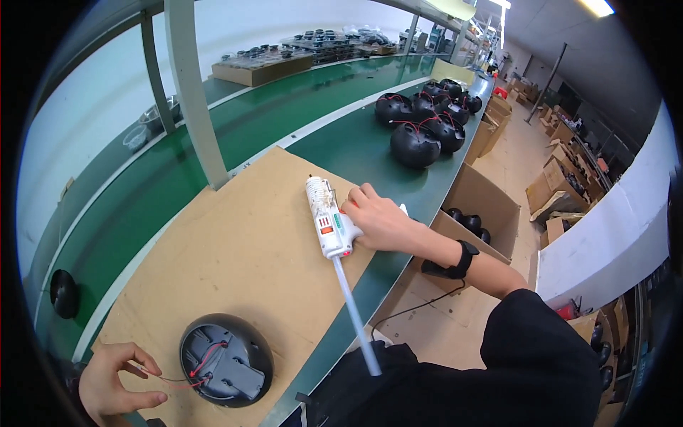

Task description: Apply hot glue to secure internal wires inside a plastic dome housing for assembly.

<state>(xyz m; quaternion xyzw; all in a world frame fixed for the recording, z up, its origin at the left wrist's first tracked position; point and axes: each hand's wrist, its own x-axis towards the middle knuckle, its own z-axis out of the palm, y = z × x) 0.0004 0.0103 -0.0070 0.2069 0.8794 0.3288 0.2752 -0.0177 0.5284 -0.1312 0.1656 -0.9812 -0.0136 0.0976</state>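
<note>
My right hand point(384, 219) is wrapped round the grip of a white hot glue gun point(326, 217), its nozzle turned away from me. From the gun's rear a long translucent glue stick point(356, 317) sticks out toward me. At the lower left, my left hand point(117, 384) has its fingers curled at the ends of thin red and black wires point(181, 382); thumb and forefinger tips are apart. These wires come out of a round black plastic housing point(228, 361), lying with its recessed side up on a brown board point(220, 235).
Several black round housings point(416, 144) with red wires sit farther along the green bench. A conveyor belt point(163, 178) with one black part point(64, 293) runs beyond a metal post point(192, 92). Cardboard boxes point(491, 206) stand right of the bench. The gun's cord point(420, 306) hangs below my right wrist.
</note>
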